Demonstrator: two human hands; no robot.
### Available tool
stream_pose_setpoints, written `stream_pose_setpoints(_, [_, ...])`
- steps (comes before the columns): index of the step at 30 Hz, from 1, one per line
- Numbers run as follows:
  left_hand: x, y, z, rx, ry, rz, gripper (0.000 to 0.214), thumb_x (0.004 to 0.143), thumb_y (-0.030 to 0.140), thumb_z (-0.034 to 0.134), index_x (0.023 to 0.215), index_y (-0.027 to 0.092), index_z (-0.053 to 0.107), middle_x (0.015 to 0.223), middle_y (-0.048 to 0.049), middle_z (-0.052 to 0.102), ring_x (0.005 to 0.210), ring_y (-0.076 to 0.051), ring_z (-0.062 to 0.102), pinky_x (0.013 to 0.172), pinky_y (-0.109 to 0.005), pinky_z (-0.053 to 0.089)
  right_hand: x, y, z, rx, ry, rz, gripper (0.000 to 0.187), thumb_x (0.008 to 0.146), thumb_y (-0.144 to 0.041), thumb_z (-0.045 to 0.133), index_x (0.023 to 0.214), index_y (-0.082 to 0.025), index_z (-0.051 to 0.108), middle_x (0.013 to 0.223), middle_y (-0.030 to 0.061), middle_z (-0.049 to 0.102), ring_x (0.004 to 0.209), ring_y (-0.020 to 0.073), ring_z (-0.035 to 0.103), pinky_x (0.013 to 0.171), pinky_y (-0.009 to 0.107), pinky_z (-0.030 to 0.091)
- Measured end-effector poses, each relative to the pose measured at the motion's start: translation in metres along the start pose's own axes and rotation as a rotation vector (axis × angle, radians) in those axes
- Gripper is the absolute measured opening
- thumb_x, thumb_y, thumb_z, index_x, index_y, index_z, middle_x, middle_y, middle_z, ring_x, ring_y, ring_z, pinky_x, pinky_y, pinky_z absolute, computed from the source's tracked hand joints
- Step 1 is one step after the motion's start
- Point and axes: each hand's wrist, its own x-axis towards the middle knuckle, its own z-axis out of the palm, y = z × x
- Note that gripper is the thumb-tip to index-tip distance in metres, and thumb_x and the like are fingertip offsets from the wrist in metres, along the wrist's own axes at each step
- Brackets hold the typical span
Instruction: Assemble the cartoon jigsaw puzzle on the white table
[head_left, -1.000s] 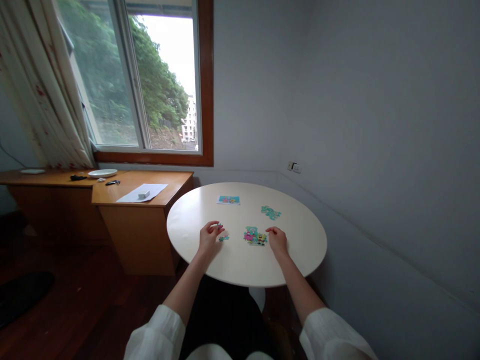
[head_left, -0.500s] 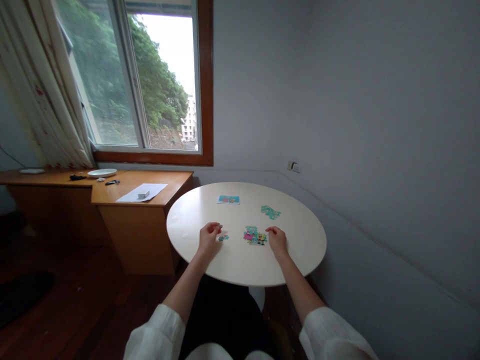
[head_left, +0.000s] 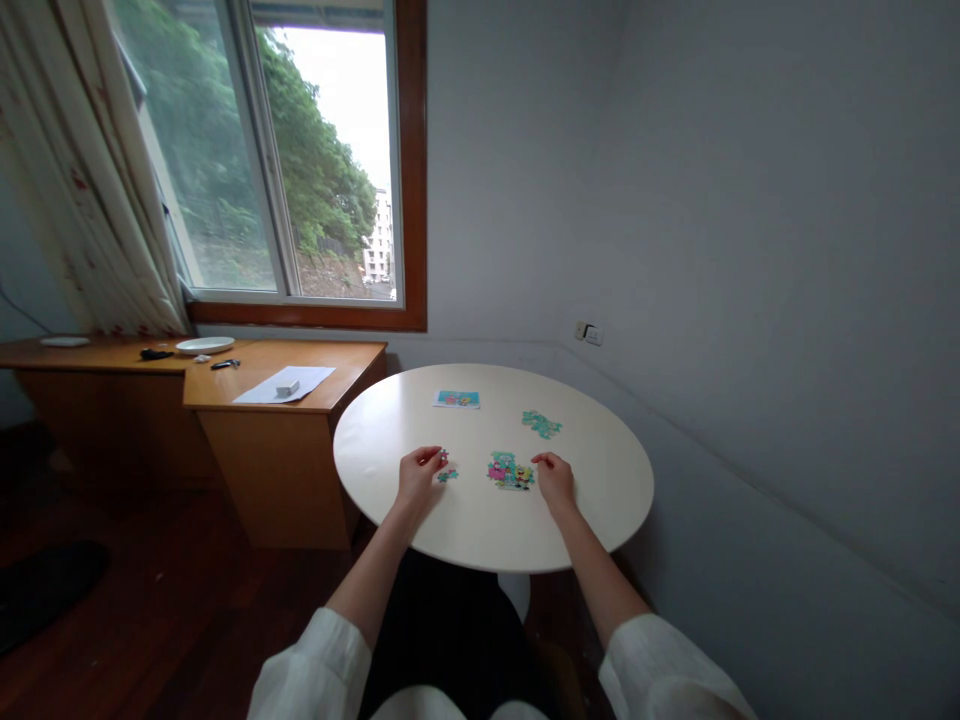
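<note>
Between the fingertips of my left hand (head_left: 418, 477) is a small jigsaw piece (head_left: 444, 456), raised a little off the table. Just below it lie a few loose jigsaw pieces (head_left: 447, 475), teal and pink. A partly joined jigsaw puzzle (head_left: 510, 472) with pink, teal and yellow cartoon figures sits between my hands. My right hand (head_left: 555, 480) rests at its right edge with fingers curled together; whether they pinch anything is hidden. A pile of teal jigsaw pieces (head_left: 541, 425) lies farther back on the right.
The round white table (head_left: 390, 410) carries a picture card (head_left: 456, 399) at its back. To the left stands a wooden desk (head_left: 352, 365) with a paper sheet (head_left: 311, 380), a small white box (head_left: 287, 388) and a white plate (head_left: 205, 345). A wall with a socket (head_left: 593, 335) rises behind.
The piece in my left hand has turned slightly and shows more beyond the fingertips. My right hand and the joined puzzle stay where they were.
</note>
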Motion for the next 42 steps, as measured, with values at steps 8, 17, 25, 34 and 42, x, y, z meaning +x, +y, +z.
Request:
stream_pose_setpoints(8, [-0.002,0.002,-0.001,0.066,-0.023,0.034,0.028,0.054,0.031,0.072,0.070,0.010,0.063,0.060,-0.0045,0.062,0.053,-0.014,0.060,0.058,-0.030,0.051,0.001,0.003,0.001,0.018,-0.006,-0.002,0.021,0.055,-0.023,0.037,0.059,-0.019,0.058,0.058,0.0007,0.057,0.058,0.0166,0.049,0.055,0.025,0.035])
stream_pose_setpoints(17, [0.001,-0.002,-0.002,0.152,-0.031,0.108,0.024,0.056,0.029,0.068,0.071,0.010,0.064,0.050,-0.0002,0.056,0.044,-0.010,0.051,0.045,-0.023,0.041,-0.001,0.000,0.007,-0.247,-0.086,-0.159,0.026,0.065,-0.017,0.037,0.071,-0.016,0.062,0.081,0.0055,0.063,0.079,0.0172,0.057,0.073,0.027,0.042])
stream_pose_setpoints(25, [-0.004,0.001,0.001,0.294,-0.033,0.166,0.018,0.062,0.028,0.063,0.070,0.012,0.064,0.054,-0.0008,0.058,0.047,-0.010,0.051,0.048,-0.024,0.041,-0.019,-0.015,0.013,-0.705,-0.473,-0.424,0.038,0.085,-0.028,0.034,0.118,-0.020,0.052,0.128,0.0076,0.047,0.119,0.0185,0.040,0.099,0.036,0.027])
stream_pose_setpoints(34, [-0.014,0.006,0.013,0.704,-0.162,0.324,0.010,0.069,0.021,0.056,0.069,0.015,0.064,0.065,-0.0045,0.065,0.058,-0.013,0.055,0.058,-0.024,0.042,-0.025,-0.025,0.008,-0.699,-0.480,-0.482,0.033,0.084,-0.032,0.039,0.111,-0.023,0.057,0.119,0.0056,0.054,0.109,0.0174,0.047,0.092,0.030,0.031])
stream_pose_setpoints(42, [-0.012,-0.006,0.040,0.734,-0.257,0.220,0.010,0.068,0.019,0.057,0.075,0.015,0.063,0.059,-0.0018,0.062,0.054,-0.012,0.054,0.053,-0.021,0.038,-0.026,-0.028,0.007,-0.685,-0.472,-0.492,0.031,0.084,-0.030,0.041,0.108,-0.023,0.058,0.112,0.0044,0.056,0.103,0.0164,0.049,0.088,0.029,0.032])
